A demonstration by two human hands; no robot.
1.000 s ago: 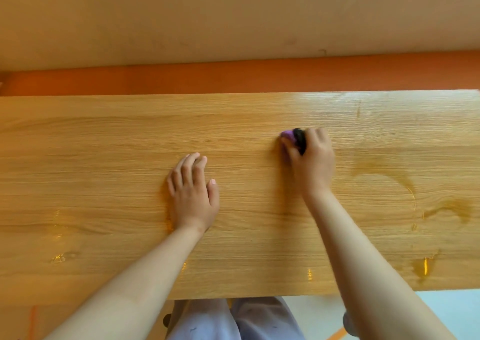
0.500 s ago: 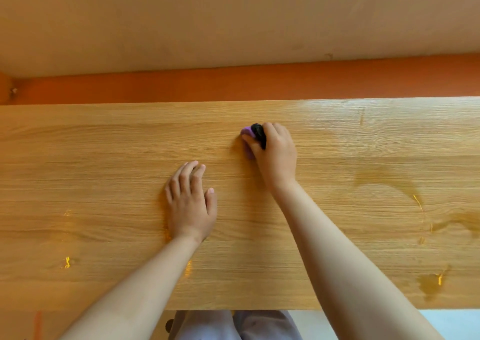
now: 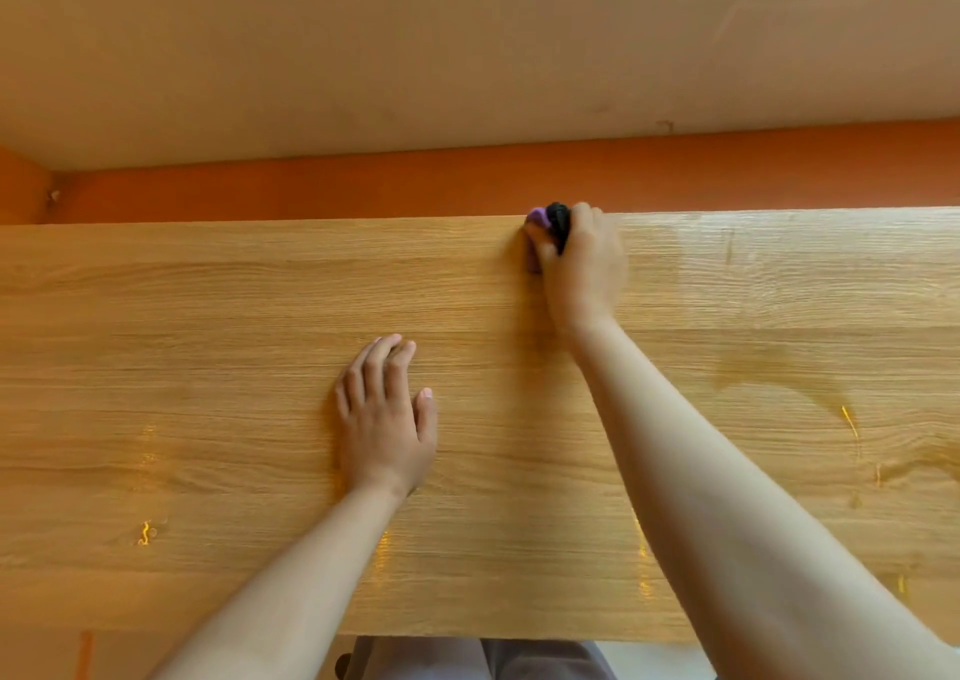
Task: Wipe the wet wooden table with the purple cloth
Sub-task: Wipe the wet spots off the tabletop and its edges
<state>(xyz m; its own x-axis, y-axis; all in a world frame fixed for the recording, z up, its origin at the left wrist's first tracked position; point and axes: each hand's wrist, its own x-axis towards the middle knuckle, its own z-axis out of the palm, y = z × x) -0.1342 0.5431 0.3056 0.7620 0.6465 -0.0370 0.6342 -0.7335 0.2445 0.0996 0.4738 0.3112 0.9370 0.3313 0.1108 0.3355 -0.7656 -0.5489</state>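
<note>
Purple cloth (image 3: pixel 537 221) bunched at the far edge of the wooden table (image 3: pixel 208 315), my right hand (image 3: pixel 584 263) curled round it, a black bit (image 3: pixel 560 219) showing beside it, my left hand (image 3: pixel 384 419) flat, fingers straight, mid-table, well apart from the cloth, wet streaks (image 3: pixel 779 372) off to the right.

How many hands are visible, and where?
2. The left hand lies flat midway on the table; the right hand grips the purple cloth at its far edge.

Single head camera, looking forward-down, close over wooden table (image 3: pixel 208 367), facing wall (image 3: pixel 467 55).
</note>
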